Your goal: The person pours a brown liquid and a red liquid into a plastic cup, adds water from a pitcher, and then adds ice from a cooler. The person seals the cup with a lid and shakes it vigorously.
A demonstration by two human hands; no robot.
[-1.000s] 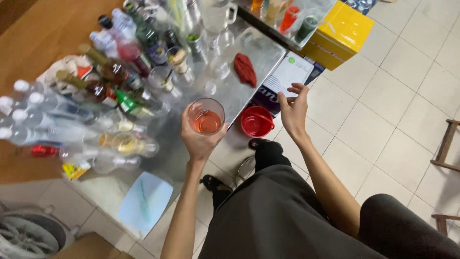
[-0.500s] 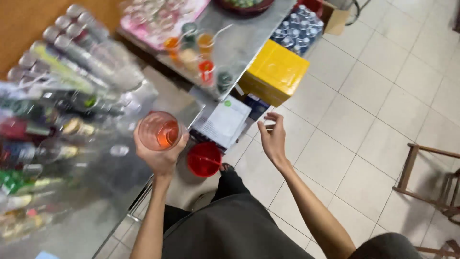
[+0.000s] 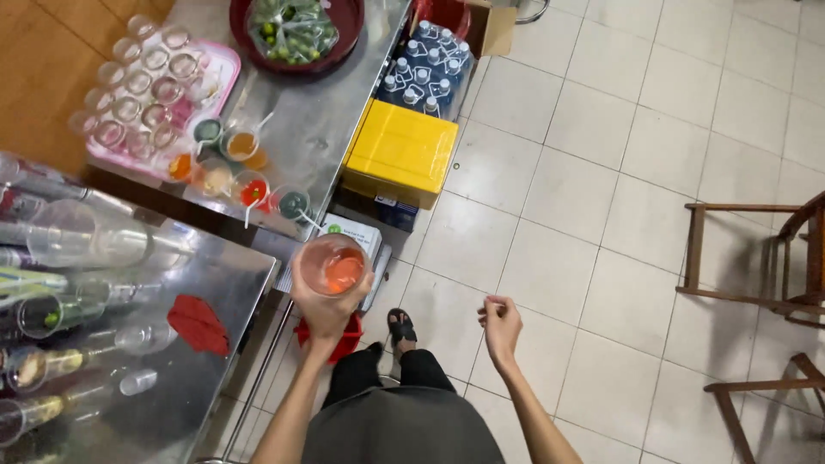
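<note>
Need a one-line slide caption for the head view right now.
Left hand holds a clear cup of orange-pink drink beside a steel counter; right hand hangs free over tiled floor.

Left hand (image 3: 325,302) grips cup (image 3: 333,265) of orange-red liquid beside steel table (image 3: 215,344). Right hand (image 3: 501,326) loosely curled, empty, above tiled floor (image 3: 601,172).

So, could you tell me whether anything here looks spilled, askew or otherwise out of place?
Nothing looks spilled. The left hand holds the clear cup of pink drink upright, and the right hand is empty. One oddity: a red cloth-like scrap lies crumpled on the steel table beside the bottles.
</note>
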